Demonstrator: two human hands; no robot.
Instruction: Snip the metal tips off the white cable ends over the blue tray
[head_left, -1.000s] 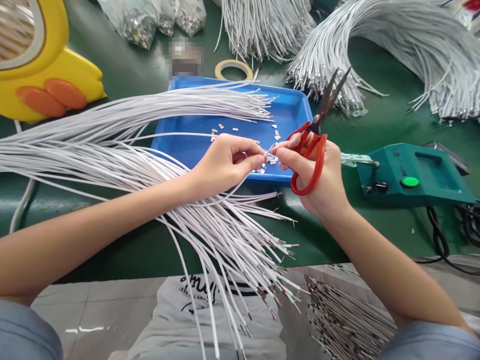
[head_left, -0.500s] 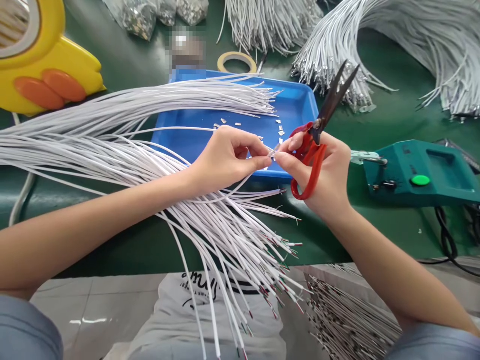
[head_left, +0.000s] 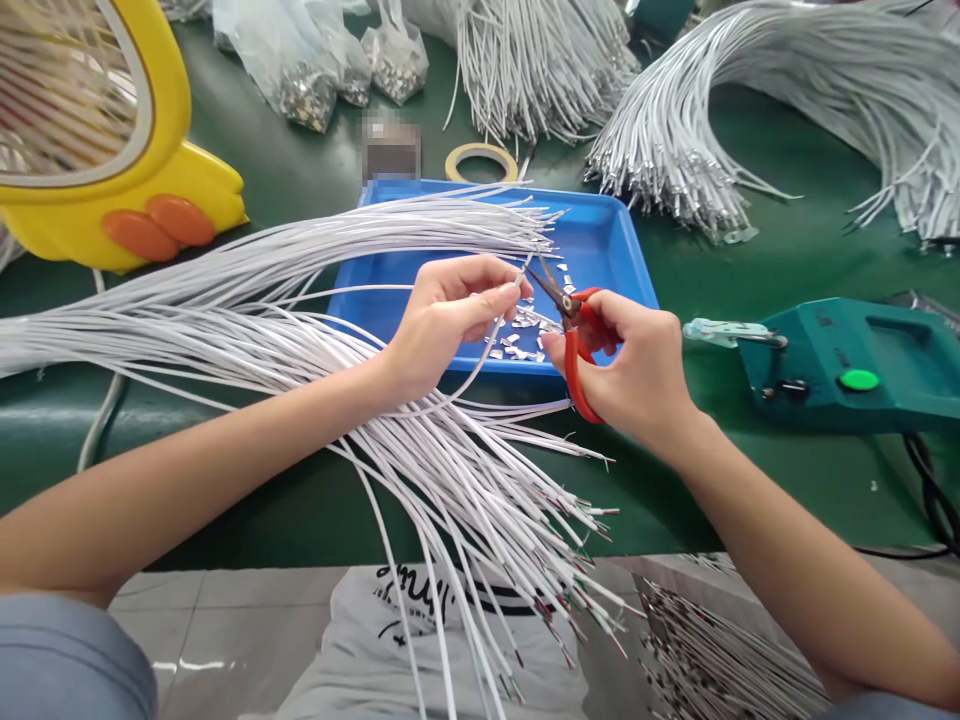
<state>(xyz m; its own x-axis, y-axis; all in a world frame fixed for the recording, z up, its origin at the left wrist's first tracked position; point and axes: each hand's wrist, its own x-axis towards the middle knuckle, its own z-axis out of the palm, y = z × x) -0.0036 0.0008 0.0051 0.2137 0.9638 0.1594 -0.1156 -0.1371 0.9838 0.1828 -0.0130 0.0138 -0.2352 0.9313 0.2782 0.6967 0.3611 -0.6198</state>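
The left hand (head_left: 457, 325) has thumb and fingers pinched closed on a thin white cable (head_left: 482, 368), its end poking just past the fingertips — and right beside that end come the dark metal blades of the scissors (head_left: 568, 306), slightly parted; can't tell if they touch it. The right hand (head_left: 637, 365) has its fingers curled around the smooth red handles. Underneath, a shiny blue tray (head_left: 616, 245) holds small silvery scraps (head_left: 514, 350). Behind, clear crinkled bags (head_left: 304, 75) bulge with metal bits on the green counter (head_left: 720, 270).
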